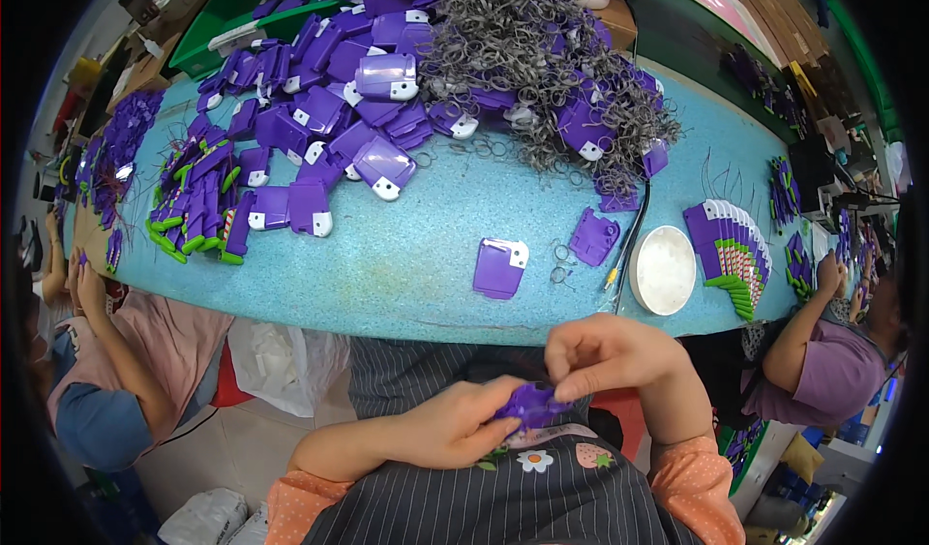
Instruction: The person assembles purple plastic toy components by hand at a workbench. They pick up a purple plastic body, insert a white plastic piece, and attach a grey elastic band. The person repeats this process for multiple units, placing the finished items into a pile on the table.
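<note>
Over my lap, my left hand [463, 421] is closed around a small purple plastic shell [530, 407], its inner side showing. Just right of it is my right hand [619, 356], fingers curled and thumb tip at the shell's edge; anything tiny in that pinch is hidden. On the table ahead lies a flat purple cover with a white corner [500, 269]. Beyond it to the right are an open purple half-shell [593, 236] and a few loose metal rings [560, 263].
A white oval bowl [663, 270] stands right of a black cable [636, 226]. Further right fan out several purple, white and green pieces [731, 255]. Purple covers [324, 109], green-tipped parts [198, 196] and tangled metal rings [532, 42] are heaped behind. People sit at both sides.
</note>
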The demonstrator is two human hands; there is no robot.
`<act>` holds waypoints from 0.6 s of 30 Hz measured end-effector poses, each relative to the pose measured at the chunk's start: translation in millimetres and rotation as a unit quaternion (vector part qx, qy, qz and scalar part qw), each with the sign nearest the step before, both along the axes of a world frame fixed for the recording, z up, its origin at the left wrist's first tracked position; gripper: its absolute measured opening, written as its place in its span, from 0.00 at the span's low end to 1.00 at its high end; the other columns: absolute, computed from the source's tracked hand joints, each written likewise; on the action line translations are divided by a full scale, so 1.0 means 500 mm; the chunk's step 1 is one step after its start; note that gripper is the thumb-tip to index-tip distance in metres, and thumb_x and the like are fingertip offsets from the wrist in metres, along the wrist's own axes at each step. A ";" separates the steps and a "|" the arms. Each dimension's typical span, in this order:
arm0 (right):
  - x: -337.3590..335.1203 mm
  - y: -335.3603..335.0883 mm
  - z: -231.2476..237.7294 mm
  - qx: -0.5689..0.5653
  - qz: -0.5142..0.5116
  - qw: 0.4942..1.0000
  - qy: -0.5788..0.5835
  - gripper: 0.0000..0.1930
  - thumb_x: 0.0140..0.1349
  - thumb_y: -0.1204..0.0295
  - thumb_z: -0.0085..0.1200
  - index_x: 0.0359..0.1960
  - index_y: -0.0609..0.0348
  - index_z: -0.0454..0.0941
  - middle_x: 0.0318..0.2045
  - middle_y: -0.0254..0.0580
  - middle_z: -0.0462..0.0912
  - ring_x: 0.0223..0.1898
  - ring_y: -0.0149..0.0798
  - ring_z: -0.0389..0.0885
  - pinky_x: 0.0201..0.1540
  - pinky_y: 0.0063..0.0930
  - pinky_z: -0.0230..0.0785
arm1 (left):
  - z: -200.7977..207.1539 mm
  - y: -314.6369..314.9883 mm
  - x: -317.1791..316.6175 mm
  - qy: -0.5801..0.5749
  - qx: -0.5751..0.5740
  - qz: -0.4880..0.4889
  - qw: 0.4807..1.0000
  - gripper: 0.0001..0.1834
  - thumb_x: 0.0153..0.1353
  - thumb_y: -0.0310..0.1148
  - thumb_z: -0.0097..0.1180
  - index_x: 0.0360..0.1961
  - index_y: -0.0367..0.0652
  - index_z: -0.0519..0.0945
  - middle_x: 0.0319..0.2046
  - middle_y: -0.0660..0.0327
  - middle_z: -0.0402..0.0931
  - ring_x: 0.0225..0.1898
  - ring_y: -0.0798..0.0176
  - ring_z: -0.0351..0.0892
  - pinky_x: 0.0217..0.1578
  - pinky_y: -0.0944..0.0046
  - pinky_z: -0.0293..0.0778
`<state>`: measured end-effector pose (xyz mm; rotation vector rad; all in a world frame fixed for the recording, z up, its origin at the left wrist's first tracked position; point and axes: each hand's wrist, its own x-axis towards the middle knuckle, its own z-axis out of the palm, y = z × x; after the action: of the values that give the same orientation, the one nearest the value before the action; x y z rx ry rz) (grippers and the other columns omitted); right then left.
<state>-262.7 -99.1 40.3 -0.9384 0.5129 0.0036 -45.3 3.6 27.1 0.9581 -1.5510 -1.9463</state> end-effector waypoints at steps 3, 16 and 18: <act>0.020 -0.012 -0.020 0.008 -0.043 0.999 -0.024 0.12 0.55 0.70 0.61 0.35 0.64 0.73 0.26 0.33 0.75 0.27 0.26 0.72 0.29 0.19 0.63 | -0.036 0.040 0.002 0.187 0.021 0.097 0.977 0.16 0.64 0.26 0.46 0.52 0.37 0.66 0.43 0.50 0.77 0.44 0.60 0.78 0.47 0.61 0.72; 0.047 0.068 -0.002 -0.368 -0.274 0.883 0.099 0.11 0.51 0.81 0.58 0.35 0.62 0.71 0.32 0.42 0.76 0.30 0.42 0.76 0.32 0.28 0.66 | -0.053 0.094 0.009 0.236 0.265 0.275 0.894 0.22 0.63 0.19 0.41 0.59 0.36 0.57 0.52 0.50 0.69 0.51 0.57 0.74 0.52 0.59 0.71; 0.020 0.094 -0.001 -0.165 -0.258 0.949 0.078 0.10 0.54 0.80 0.56 0.37 0.62 0.71 0.34 0.42 0.77 0.32 0.36 0.76 0.33 0.24 0.67 | -0.050 0.086 0.003 0.229 0.260 0.268 0.899 0.22 0.62 0.17 0.40 0.58 0.36 0.58 0.51 0.51 0.69 0.51 0.59 0.74 0.52 0.60 0.70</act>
<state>-252.7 -52.1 39.8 -1.1097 0.9159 -0.4987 -43.8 46.6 1.9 0.9036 -0.4372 -1.9914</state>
